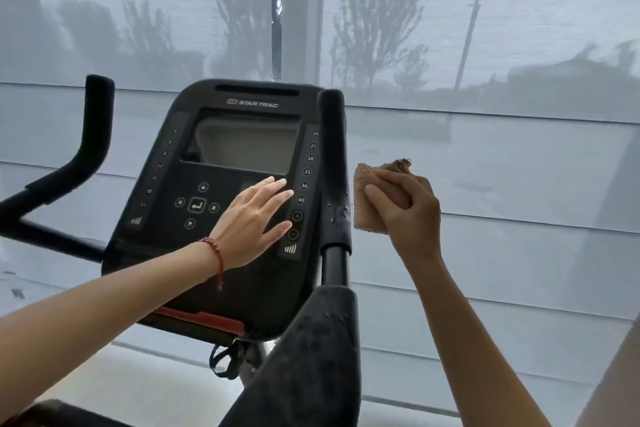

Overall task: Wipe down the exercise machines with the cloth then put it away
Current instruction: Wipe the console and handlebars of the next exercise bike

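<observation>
Right hand [405,204] grips folded cloth [372,199] just beside wet handlebar grip [334,163]. Left hand [252,218] open, flat on exercise bike console [221,204]. Risk: palm pressure triggering buttons.

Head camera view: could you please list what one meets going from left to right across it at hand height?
Black curved left handlebar → black console with grey screen → open left hand resting on the console → black upright right handlebar → folded brown cloth → right hand gripping it.
</observation>
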{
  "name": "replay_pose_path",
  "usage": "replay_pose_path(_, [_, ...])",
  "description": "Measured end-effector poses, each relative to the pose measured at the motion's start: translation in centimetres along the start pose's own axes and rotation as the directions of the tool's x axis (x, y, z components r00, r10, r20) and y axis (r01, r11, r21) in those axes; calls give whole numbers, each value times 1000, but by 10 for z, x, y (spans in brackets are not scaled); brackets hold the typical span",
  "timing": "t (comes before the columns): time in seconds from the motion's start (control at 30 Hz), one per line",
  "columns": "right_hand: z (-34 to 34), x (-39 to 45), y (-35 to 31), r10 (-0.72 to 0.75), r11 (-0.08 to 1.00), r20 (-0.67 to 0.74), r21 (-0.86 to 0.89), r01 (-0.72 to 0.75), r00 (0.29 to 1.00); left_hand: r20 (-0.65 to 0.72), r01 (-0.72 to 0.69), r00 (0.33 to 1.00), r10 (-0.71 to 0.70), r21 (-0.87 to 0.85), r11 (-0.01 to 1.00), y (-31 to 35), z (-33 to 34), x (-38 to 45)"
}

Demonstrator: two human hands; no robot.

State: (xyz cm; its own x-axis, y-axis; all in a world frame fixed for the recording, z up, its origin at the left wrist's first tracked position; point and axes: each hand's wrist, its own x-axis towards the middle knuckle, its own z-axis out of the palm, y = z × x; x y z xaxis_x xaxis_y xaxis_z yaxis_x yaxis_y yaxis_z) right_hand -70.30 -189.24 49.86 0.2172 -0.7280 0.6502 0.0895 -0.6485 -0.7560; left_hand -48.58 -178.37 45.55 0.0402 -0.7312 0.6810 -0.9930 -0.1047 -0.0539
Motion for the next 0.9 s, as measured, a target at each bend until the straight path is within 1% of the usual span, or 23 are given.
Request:
replay_pose_path(0.07, [14,12,-2,-29,1000,-13,10,29,1000,49,-38,998,37,27,999,-12,15,3])
replay_pose_path(0.1, [21,17,-2,-41,999,5,5,41,999,74,-59,996,56,43,997,-18,22,4])
replay_pose_path(0.23, [35,11,8,-53,999,108,14,52,993,140,-77,988,65,87,993,-34,42,2])
replay_pose_path(0.37, [12,-2,13,-31,999,287,39,21,957,161,-77,985,58,114,990,-44,52,-3])
replay_pose_path(0.4, [9,4,9,-31,999,303,31,22,952,159,-85,985,66,116,990,-46,53,-2])
replay_pose_path(0.43, [10,12,6,-38,999,272,26,32,961,158,-97,984,78,116,989,-48,55,-1])
replay_pose_path(0.5, [20,35,-4,-67,998,125,19,65,990,151,-123,983,105,115,986,-51,56,3])
replay_pose_path(0.53, [29,45,-9,-88,996,63,12,88,994,145,-133,983,116,112,985,-52,57,5])
replay_pose_path(0.6, [47,53,-14,-150,989,-3,19,150,989,130,-147,983,133,105,984,-54,58,9])
replay_pose_path(0.67, [54,46,-6,-183,983,-15,-2,183,983,110,-166,982,155,98,981,-58,58,13])
replay_pose_path(0.77, [42,35,2,-191,978,78,-70,197,978,84,-179,982,172,91,980,-66,60,15])
replay_pose_path(0.8, [39,39,0,-207,973,89,-89,215,974,77,-185,981,179,85,979,-68,61,15])
replay_pose_path(0.83, [38,48,-7,-237,965,65,-103,243,969,68,-192,980,187,78,978,-69,62,16])
replay_pose_path(0.9, [46,69,-24,-310,944,-28,-126,304,950,53,-202,979,199,62,977,-70,63,16])
